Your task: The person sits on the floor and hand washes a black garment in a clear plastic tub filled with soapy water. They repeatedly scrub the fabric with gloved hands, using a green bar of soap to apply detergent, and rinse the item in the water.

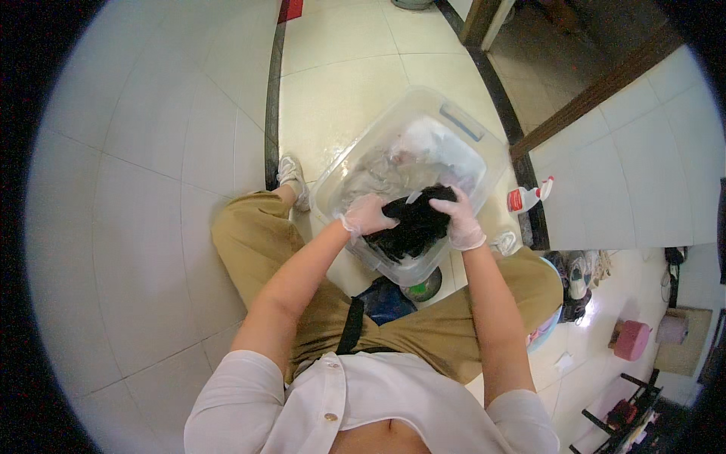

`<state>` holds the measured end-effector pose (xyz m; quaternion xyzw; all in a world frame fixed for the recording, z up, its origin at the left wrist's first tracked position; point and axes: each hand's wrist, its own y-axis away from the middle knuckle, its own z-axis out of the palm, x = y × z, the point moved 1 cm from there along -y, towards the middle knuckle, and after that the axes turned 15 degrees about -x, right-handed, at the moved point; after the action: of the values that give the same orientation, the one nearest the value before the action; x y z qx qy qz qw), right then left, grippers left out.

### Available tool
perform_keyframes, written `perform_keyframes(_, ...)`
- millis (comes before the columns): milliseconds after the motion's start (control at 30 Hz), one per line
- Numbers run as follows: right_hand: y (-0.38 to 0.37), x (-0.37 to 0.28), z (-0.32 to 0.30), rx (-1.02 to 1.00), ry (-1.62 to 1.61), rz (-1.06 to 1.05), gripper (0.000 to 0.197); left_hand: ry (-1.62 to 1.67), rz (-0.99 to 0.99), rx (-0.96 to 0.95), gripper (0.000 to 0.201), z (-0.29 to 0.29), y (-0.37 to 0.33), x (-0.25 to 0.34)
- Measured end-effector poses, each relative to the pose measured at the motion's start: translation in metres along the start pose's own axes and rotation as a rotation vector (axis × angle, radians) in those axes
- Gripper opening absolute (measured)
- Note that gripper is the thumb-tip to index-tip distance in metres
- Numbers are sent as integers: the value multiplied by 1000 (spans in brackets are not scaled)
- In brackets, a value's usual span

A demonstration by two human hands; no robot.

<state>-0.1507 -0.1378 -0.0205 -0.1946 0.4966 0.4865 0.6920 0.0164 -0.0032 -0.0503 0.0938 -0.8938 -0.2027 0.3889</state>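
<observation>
White button-front shirt (302, 412) up close, and look, gripping a bunched, soft black cloth-like item (416, 227) between the translucent-gloved left hand (369, 215) and right hand (459, 219), with fingers closed on opposite sides, at the near end of the clear rectangular plastic tub (412, 273).

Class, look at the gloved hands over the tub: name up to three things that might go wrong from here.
1. The black bundle is held close to the near rim of the tub; if wet, it might drip onto the floor.
2. The gloves on the left hand and right hand end at the wrists, so liquid could get in.
3. The bottle is near the right shoe; a foot shift might knock it.
</observation>
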Motion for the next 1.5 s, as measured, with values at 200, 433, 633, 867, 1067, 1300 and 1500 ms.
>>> perform_keyframes(200, -12, 29, -17, 331, -167, -155, 36, 1822, 169, 185, 39, 44, -13, 31)
perform_keyframes(433, 17, 52, 90, 308, 788, -446, 12, 1840, 755, -170, 17, 67, -41, 10)
perform_keyframes(633, -28, 18, 19, 436, 1011, -322, 26, 1022, 165, 248, 44, 7, -6, 67)
perform_keyframes(867, -57, -64, -33, 293, 1116, -31, 42, 143, -127, 184, 52, -95, -26, 39)
perform_keyframes(1067, -64, 69, -44, -204, 1709, 817, 37, -368, -246, -105, 40, 37, -77, -45)
perform_keyframes(1300, -90, 141, -80, -479, 1520, 1043, 30, -369, -238, -401, 44, 48, -126, -63)
perform_keyframes(1500, -90, 97, -97, -81, 1139, 651, 34, -98, -204, -237, 32, 11, -100, -59)
